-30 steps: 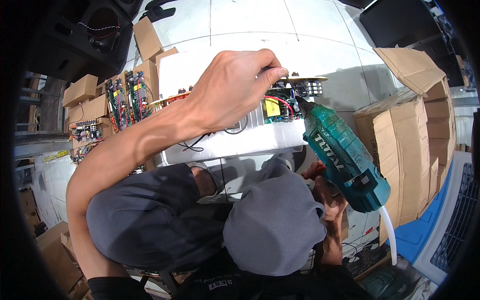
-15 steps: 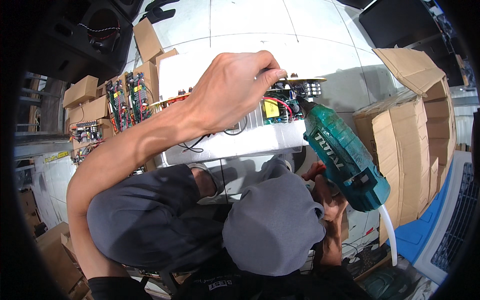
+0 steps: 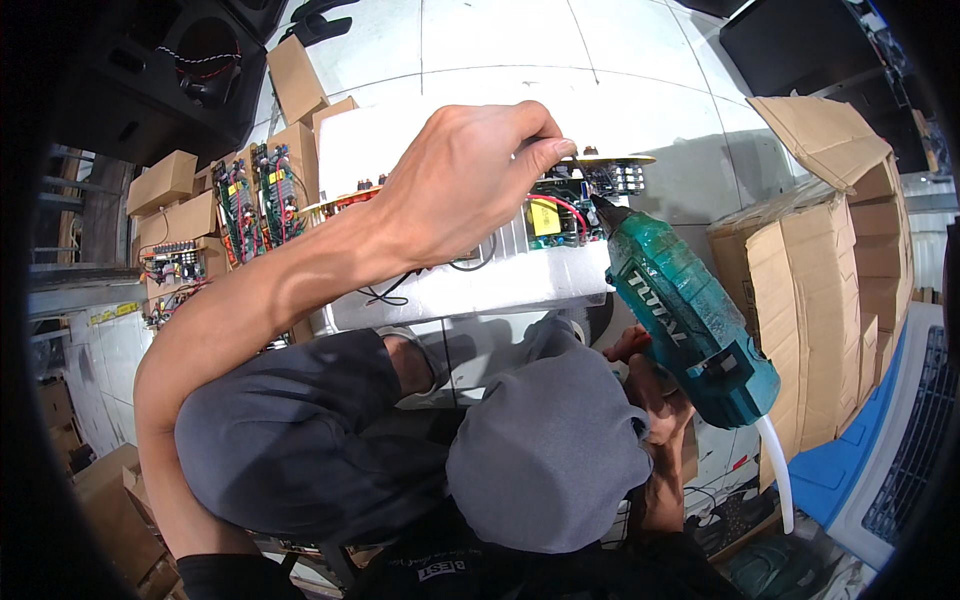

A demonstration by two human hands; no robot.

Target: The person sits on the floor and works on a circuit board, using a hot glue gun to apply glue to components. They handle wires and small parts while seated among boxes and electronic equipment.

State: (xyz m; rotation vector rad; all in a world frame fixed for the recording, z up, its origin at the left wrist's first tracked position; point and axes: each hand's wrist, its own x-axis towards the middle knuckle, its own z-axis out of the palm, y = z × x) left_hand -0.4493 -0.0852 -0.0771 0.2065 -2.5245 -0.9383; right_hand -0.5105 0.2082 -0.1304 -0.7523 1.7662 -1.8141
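Observation:
My right hand is wrapped round the handle of a teal hot glue gun, which has a white glue stick coming out of its back end. The gun's dark nozzle points at the right part of a circuit board with a yellow component and red wires. Across the board reaches my left hand, thumb and forefinger pinched together at the board's upper edge. What sits between those fingertips is hidden. Beneath the board lies a white foam block.
Several more circuit boards stand at the left among cardboard pieces. An open cardboard box is close to the glue gun on the right. Beyond it lies a blue and grey case. Black speaker cabinets stand at the far left.
The glue gun has shifted very slightly, its nozzle tip a little further left and its back end a little lower. My left hand keeps its pinch in the same place.

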